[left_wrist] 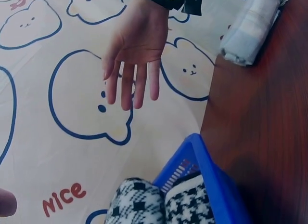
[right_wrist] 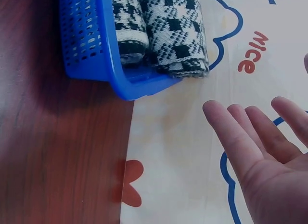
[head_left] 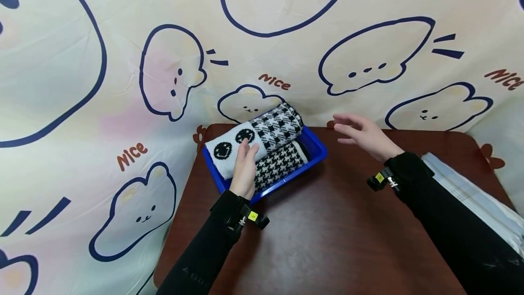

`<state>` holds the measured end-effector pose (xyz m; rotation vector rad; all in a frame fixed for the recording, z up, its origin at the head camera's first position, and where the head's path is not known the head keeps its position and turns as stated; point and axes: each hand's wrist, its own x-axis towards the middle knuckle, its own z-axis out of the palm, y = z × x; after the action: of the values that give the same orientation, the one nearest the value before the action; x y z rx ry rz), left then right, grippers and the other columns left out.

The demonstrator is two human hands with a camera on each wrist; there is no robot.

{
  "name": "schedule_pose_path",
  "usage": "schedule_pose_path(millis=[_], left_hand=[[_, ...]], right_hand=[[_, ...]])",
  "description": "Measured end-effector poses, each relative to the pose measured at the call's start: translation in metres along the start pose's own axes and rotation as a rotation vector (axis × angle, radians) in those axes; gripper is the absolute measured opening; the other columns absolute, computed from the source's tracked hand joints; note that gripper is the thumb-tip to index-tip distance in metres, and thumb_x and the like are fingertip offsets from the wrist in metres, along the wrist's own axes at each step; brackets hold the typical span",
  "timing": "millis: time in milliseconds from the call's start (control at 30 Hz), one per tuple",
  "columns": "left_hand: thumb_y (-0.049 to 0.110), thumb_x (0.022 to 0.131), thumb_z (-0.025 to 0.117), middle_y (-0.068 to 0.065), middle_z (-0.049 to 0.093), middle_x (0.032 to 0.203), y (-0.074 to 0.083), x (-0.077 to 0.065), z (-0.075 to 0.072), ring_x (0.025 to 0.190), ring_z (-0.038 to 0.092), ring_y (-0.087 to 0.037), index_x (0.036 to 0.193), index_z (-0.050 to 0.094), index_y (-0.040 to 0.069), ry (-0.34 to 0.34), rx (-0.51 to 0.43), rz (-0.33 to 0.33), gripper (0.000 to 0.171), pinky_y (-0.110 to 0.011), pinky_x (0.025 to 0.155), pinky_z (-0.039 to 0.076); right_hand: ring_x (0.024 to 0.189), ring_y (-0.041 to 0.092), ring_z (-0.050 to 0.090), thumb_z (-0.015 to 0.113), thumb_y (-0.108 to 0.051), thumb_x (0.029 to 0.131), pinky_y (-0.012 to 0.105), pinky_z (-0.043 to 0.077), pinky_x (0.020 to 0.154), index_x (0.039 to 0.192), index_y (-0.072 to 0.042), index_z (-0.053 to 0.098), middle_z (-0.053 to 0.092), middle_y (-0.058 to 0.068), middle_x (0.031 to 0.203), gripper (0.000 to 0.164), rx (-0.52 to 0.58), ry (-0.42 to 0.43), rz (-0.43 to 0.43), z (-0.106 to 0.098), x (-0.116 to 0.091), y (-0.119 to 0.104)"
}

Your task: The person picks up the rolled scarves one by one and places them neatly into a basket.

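A blue plastic basket (head_left: 316,149) sits at the table's back left. In it lie two rolled black-and-white knits: a white one with black round faces and checks (head_left: 282,126), on top, and a houndstooth one (head_left: 282,165). My left hand (head_left: 244,172) is over the basket's near left side, fingers extended, overlapping the white roll in the head view. To the right of the basket, my right hand (head_left: 366,138) hovers apart from it with fingers spread and nothing held. The right wrist view shows its fingers (right_wrist: 236,137) loosely straight, beyond the basket's corner.
A folded pale blue-white cloth (head_left: 471,195) lies along the table's right side, partly behind the right sleeve; fringe shows at its end in the left wrist view. A printed cartoon sheet (head_left: 262,58) hangs right behind the brown table (head_left: 319,240).
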<state>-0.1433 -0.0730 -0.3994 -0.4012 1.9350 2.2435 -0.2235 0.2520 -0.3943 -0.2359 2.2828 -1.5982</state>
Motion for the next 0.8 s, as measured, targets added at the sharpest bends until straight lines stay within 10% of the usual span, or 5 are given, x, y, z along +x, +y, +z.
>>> schedule_pose_path(millis=[800], left_hand=[[0.047,0.098,0.049,0.003,0.016,0.16,-0.006,0.007,0.034,0.146,0.016,-0.016,0.154,0.017,0.029,-0.07,0.034,-0.01,0.066,-0.042,0.118,0.018]], right_hand=[[0.108,-0.002,0.059,0.053,-0.047,0.096,0.026,0.055,0.084,0.146,-0.025,0.04,0.041,0.008,0.147,0.057,-0.05,0.043,0.031,-0.009,-0.053,0.017]])
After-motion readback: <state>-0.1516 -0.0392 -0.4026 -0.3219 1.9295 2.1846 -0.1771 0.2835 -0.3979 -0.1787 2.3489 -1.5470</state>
